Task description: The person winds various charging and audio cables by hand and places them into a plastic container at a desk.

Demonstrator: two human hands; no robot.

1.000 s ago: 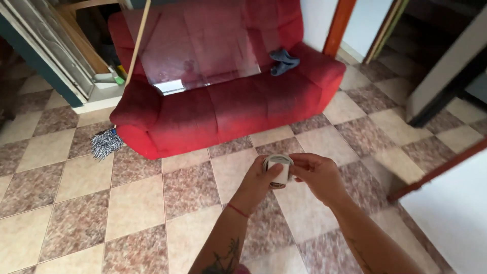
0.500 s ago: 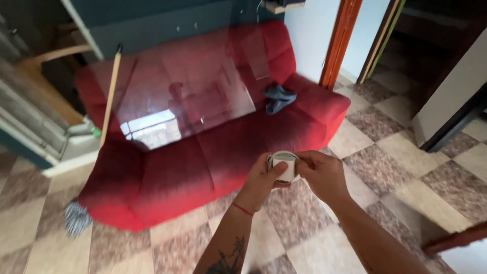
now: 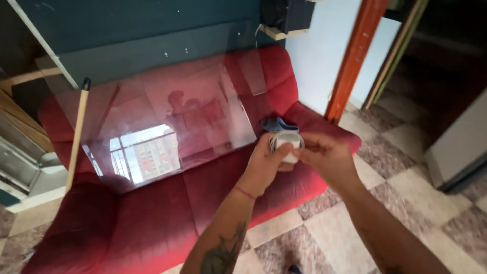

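Raised roll between hand, hand

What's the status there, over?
Left hand and right hand both grip a small white roll. Red sofa below. Nothing between them.

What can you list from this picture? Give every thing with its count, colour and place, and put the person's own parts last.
sofa: one, red, against the dark wall
glass sheet: one, clear, leaning on the sofa
broom handle: one, wooden, left end of the sofa
cloth: one, blue, on the sofa's right end
door frame: one, orange, right of the sofa
floor tiles: many, beige and brown
small roll: one, white, held between both hands
left hand: one, red wristband
right hand: one
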